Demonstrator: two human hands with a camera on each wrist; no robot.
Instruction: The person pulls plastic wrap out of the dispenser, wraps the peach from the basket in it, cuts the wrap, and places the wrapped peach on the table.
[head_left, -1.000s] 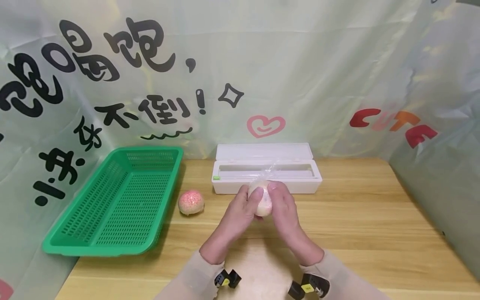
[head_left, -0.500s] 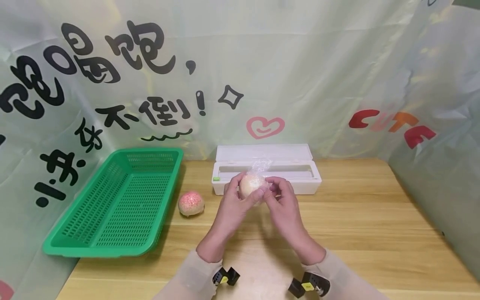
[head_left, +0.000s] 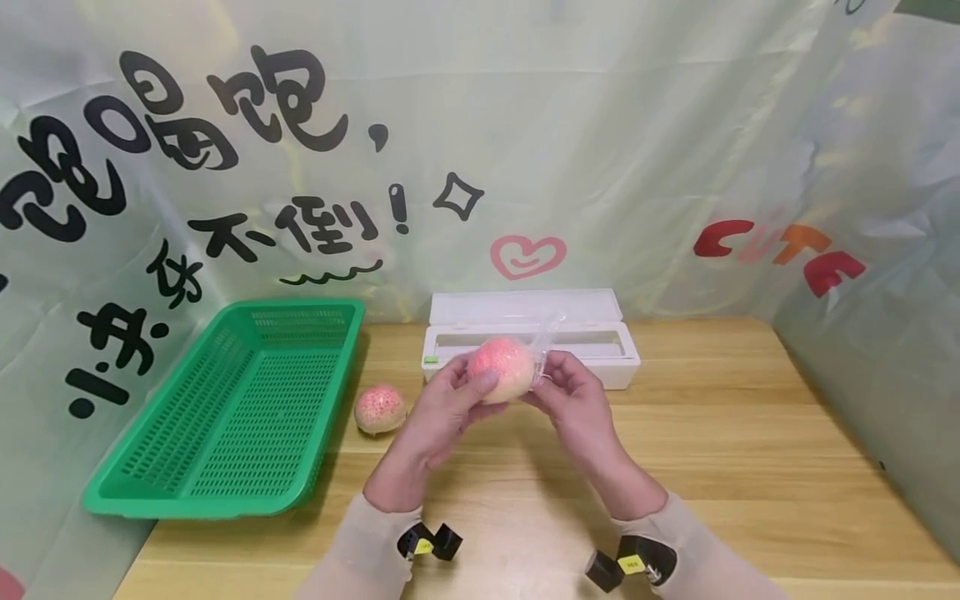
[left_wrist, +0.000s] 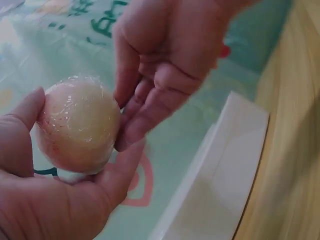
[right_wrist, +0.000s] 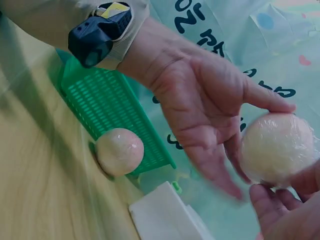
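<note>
My left hand (head_left: 447, 402) holds a pink-and-cream peach (head_left: 501, 367) between thumb and fingers, in front of the white box. Clear cling film (left_wrist: 82, 107) covers the peach, with wrinkles catching the light in the left wrist view. A loose tail of film (head_left: 549, 337) sticks up at its right side. There my right hand (head_left: 581, 400) pinches the gathered film with thumb and curled fingers. In the right wrist view, the left thumb lies over the top of the wrapped peach (right_wrist: 277, 147). A second peach (head_left: 378, 408) sits on the table to the left.
A white cling film dispenser (head_left: 600, 375) stands behind the hands with its lid raised and a green tab at its left. A green perforated basket (head_left: 97, 500) is at the left of the wooden table (head_left: 735, 467). Printed cloth (head_left: 637, 150) hangs behind and at both sides.
The held peach has turned so its pink side faces up, and it has shifted slightly left. The right hand has moved from the peach's side to the film tail. The second peach stays put.
</note>
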